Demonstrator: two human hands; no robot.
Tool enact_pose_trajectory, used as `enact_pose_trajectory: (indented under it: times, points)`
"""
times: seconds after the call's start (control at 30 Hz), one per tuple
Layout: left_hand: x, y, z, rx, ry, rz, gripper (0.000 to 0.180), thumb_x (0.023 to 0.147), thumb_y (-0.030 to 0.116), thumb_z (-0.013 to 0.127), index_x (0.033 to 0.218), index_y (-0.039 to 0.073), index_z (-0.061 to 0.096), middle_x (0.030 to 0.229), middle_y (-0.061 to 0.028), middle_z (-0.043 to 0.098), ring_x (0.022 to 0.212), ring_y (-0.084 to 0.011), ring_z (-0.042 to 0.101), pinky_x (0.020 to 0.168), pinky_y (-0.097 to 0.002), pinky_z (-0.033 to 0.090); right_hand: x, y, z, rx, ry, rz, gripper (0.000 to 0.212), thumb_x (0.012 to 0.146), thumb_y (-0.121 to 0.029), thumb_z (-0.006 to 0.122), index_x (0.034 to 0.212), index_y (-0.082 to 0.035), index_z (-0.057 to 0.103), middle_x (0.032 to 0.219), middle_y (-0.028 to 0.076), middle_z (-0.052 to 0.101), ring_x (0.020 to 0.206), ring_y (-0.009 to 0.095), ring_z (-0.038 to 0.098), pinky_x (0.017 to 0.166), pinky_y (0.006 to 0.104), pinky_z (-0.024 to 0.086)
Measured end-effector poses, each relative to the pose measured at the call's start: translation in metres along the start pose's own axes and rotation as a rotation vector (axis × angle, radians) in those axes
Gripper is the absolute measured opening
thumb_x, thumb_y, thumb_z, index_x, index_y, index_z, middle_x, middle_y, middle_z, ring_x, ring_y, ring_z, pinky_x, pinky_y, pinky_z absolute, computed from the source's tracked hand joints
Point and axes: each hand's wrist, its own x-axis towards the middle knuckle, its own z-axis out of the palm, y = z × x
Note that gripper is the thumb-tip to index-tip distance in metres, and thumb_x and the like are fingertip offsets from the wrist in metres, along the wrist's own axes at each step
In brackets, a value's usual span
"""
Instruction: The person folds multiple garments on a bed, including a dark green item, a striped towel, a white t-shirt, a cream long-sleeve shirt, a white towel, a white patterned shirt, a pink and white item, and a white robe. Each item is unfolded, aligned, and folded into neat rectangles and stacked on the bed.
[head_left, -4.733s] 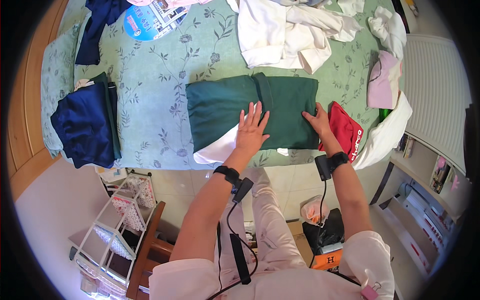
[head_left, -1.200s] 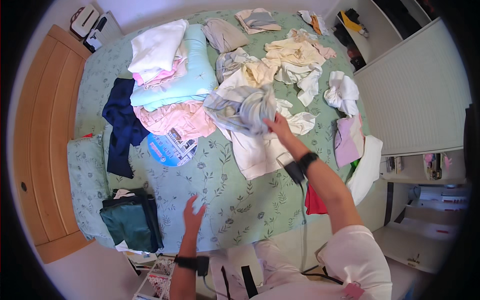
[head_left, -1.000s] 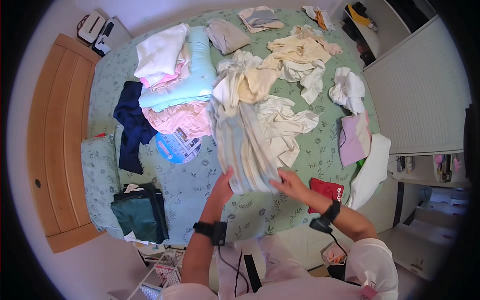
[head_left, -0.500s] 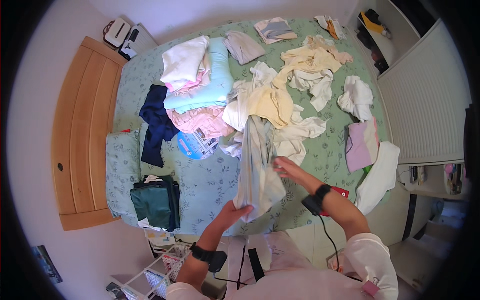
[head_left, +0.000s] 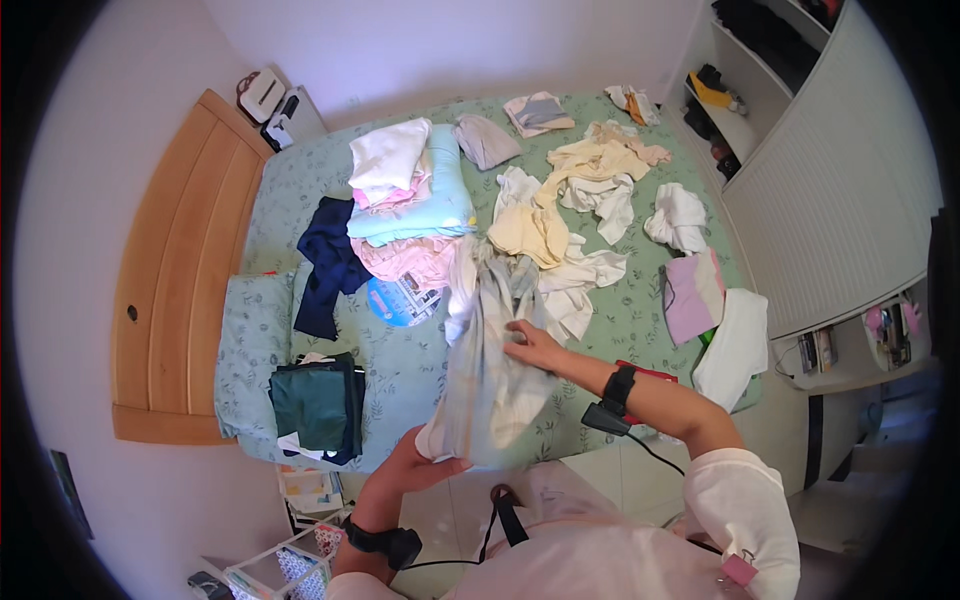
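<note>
A pale grey, cream and striped cloth garment hangs loosely from the clothes pile toward me over the near side of the bed. My left hand is closed on its lower left edge, the fingers partly under the cloth. My right hand is over the garment's right side, its fingers bent with a gap between thumb and fingertips. Just beyond lie a pale yellow garment and white garments, crumpled together. The garment's lower right part is blurred by motion.
The green leaf-patterned bed holds folded dark green clothes, a navy garment, a light blue folded quilt, a blue round fan, and a lilac garment. A wooden headboard stands left, a white cabinet right.
The view has tilted, showing more of the wall. My left hand has moved left and down with the garment's edge. My right hand has shifted left over the cloth.
</note>
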Motion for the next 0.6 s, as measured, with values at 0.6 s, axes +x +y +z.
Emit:
enact_pose_trajectory:
  times: [0.6]
  points:
    - [-0.245,0.054,0.001,-0.613,0.454,0.714,0.043,0.085,0.007,0.059,0.125,0.003,0.044,0.124,-0.0112,0.05,0.117,-0.0252,0.047,0.103,-0.0417,0.034,-0.301,-0.13,0.021,0.403,-0.115,-0.417,0.012,0.09,-0.02,0.056,0.087,-0.009,0.06,0.081,-0.005,0.059,0.075,0.002,0.053,0.066,0.0193,0.043]
